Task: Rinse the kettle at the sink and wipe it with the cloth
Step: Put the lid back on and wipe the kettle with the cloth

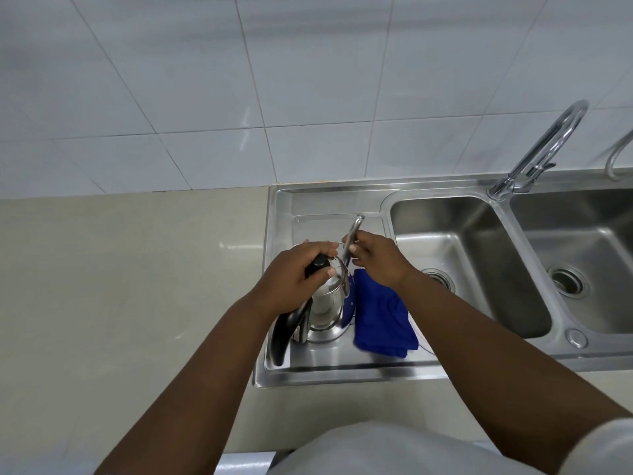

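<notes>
A steel kettle (323, 308) with a black handle stands on the sink's drainboard (329, 363). My left hand (298, 275) grips the top of the black handle. My right hand (378, 258) holds the kettle's lid (354, 231), which is raised and tilted up on edge above the open mouth. A folded blue cloth (380, 320) lies on the drainboard just right of the kettle, partly under my right wrist.
Two steel basins sit to the right: the near basin (479, 255) and the far one (582, 255), each with a drain. A curved chrome tap (544, 149) rises behind them, off. Beige countertop (120, 286) extends left; white tiled wall behind.
</notes>
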Available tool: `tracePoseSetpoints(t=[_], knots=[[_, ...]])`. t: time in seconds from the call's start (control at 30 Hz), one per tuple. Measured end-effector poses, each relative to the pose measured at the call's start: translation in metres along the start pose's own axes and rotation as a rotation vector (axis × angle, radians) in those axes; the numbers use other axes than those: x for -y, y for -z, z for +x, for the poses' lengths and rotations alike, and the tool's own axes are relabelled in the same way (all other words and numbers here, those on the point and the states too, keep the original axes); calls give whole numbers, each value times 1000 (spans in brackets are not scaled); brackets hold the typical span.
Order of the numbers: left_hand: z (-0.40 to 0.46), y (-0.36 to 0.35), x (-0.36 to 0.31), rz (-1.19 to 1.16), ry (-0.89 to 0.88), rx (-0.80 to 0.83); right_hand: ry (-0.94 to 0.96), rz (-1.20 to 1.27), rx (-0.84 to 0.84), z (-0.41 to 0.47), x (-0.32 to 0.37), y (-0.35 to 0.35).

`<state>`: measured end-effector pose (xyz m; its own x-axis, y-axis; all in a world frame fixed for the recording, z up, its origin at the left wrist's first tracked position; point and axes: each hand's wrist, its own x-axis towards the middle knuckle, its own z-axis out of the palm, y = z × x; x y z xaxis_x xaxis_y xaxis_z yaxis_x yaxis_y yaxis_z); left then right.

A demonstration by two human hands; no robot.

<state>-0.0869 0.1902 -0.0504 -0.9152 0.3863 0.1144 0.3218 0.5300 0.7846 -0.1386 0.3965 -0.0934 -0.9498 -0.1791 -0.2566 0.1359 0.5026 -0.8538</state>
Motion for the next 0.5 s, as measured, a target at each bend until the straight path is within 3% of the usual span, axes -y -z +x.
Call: tracePoseSetpoints(t=[0.13,0.23,0.33,0.43,0.5], knots=[[-6,-10,0,11,-3,-94,15,-105,-4,5,7,-1],[-7,-13,1,4,16,-116,30,-193,-114,-6,-4,-9],[-6,-14,3,4,18,-118,-99,-329,-252,-30,-41,-26],[-6,-16,3,6,10,-125,-218,-693,-135,-61,-82,-49],[-7,-16,3,5,15,-130,-183,-745,-104,-73,-103,-58]])
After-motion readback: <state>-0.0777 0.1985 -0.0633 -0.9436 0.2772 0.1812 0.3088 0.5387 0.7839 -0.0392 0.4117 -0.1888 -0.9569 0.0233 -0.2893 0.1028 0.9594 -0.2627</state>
